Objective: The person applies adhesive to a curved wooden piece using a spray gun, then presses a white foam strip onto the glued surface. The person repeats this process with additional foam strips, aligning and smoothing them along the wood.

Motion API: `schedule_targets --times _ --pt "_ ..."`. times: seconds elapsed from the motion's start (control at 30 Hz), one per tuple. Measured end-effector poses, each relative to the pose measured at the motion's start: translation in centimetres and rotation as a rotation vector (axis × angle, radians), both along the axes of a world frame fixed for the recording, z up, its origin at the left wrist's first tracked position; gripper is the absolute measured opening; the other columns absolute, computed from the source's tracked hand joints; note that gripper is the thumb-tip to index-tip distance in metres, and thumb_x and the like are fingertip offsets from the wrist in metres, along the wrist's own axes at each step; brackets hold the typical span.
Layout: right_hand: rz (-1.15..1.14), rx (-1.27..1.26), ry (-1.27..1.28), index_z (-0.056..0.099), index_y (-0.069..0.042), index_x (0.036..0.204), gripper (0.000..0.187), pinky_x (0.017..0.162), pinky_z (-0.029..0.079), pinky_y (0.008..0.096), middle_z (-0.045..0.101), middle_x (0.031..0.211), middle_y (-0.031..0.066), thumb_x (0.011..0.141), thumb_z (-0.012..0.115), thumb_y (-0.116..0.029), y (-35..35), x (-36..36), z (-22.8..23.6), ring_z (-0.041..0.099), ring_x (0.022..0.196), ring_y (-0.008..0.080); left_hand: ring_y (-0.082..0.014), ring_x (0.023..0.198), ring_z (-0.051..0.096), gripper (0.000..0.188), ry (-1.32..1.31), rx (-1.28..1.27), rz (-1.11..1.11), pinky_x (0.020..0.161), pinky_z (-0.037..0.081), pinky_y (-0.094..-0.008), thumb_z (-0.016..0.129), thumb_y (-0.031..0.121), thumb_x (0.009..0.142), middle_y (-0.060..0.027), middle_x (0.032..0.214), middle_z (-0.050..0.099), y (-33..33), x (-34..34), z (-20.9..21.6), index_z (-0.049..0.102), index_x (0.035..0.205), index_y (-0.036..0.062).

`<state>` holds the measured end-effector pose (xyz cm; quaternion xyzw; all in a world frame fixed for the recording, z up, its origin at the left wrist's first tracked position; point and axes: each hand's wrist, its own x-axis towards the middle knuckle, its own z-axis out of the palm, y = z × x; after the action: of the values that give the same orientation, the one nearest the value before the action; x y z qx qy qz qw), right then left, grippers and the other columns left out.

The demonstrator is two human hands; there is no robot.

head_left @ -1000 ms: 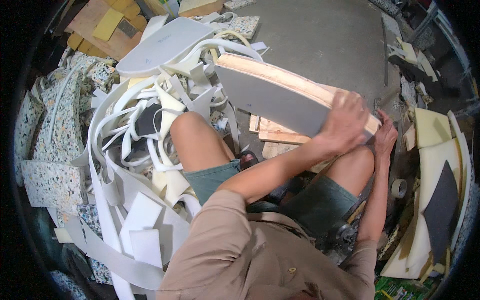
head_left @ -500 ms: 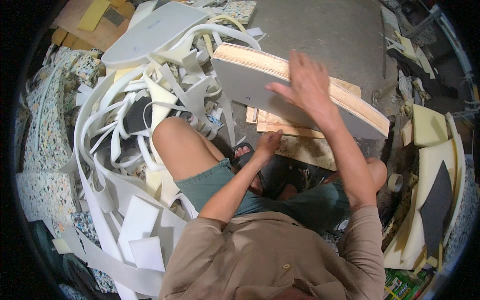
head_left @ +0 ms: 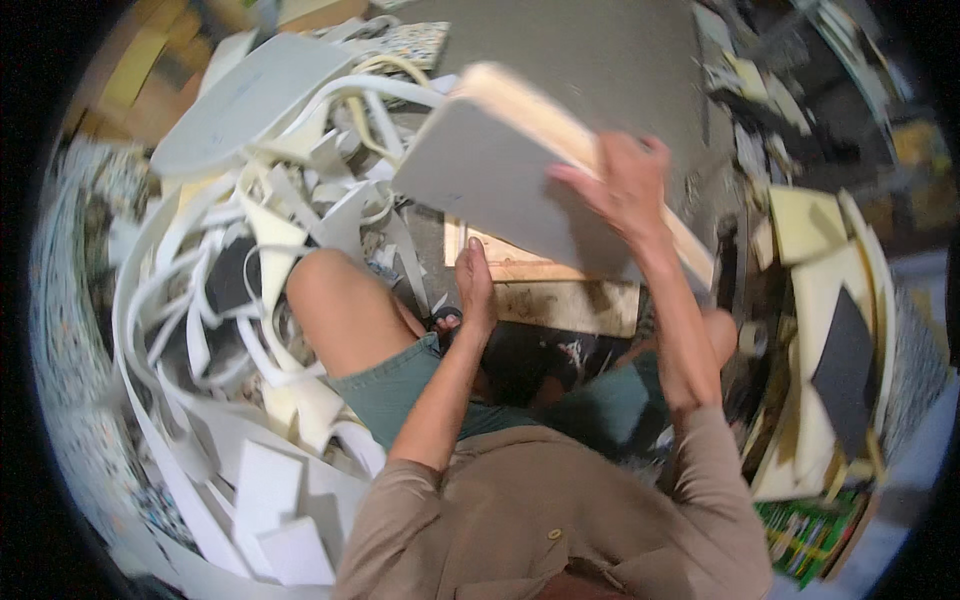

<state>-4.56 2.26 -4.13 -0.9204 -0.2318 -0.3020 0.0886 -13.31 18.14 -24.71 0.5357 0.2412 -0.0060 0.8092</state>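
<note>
"What's the ground like around the grey-faced panel (head_left: 510, 185)?"

"Far to its left there's speckled foam (head_left: 75, 300), smeared by blur. Nearer on that side, a tangle of white foam strips (head_left: 197, 345), with a rounded grey pad (head_left: 245, 100) lying on top. Wooden pieces (head_left: 575, 305) lie under the panel, and grey floor (head_left: 580, 40) stretches beyond it. Well to its right stand yellow foam sheets (head_left: 815, 300), a dark piece (head_left: 846, 372) against them."

"And which way does the panel face?"

"It's held up in front of the person (head_left: 540, 490), grey face toward them, pale wooden edge uppermost. Its long axis slants from upper left down to lower right."

"The hands?"

"Apart. The left hand (head_left: 476, 285) is just below the panel's left part, fingers straight and pointing up, nothing seen in it; I can't tell whether it touches. The right hand (head_left: 630, 190) grips the upper edge right of the middle, thumb over the grey face."

"Anything different from half a second ago?"

"The left hand was curled under the panel's middle; it has shifted left and straightened. The panel slants more steeply. The right hand stays on the upper edge."
</note>
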Motion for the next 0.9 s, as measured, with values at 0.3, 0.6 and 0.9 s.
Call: schedule_targets --times 0.3,0.6,0.9 --pt "-0.098 0.809 0.062 0.066 0.002 0.104 0.059 0.072 0.045 0.0261 0.062 0.085 0.0000 0.098 0.058 -0.057 -12.5 -4.8 5.6 0.054 0.079 0.0107 -0.0132 0.092 0.058 0.065 -0.532 0.124 -0.111 0.081 0.047 -0.0300 0.069 0.058 0.089 -0.0046 0.101 0.064 3.8 7.7 10.5 0.058 0.117 -0.0005" --pt "-0.103 1.647 0.385 0.061 0.003 0.116 0.051 0.082 0.052 0.0343 0.068 0.105 0.0094 0.103 0.054 -0.046 -20.0 -1.7 -1.2 0.065 0.091 0.0185 -0.0126 0.078 0.064 0.051 -0.728 0.657 -0.109 0.072 0.053 -0.0285 0.094 0.029 0.067 -0.0077 0.087 0.071 -0.7 5.1 29.3 0.068 0.098 -0.0018" --pt "-0.216 1.317 0.159 0.065 0.003 0.126 0.036 0.086 0.056 0.0323 0.073 0.111 0.0167 0.100 0.058 -0.022 -24.2 -8.3 -0.9 0.071 0.096 0.0198 -0.0233 0.068 0.052 0.062 -1.396 1.574 -0.249 0.064 0.041 -0.0371 0.096 0.043 0.055 -0.0060 0.070 0.053 -6.9 7.8 26.9 0.064 0.092 0.0048"
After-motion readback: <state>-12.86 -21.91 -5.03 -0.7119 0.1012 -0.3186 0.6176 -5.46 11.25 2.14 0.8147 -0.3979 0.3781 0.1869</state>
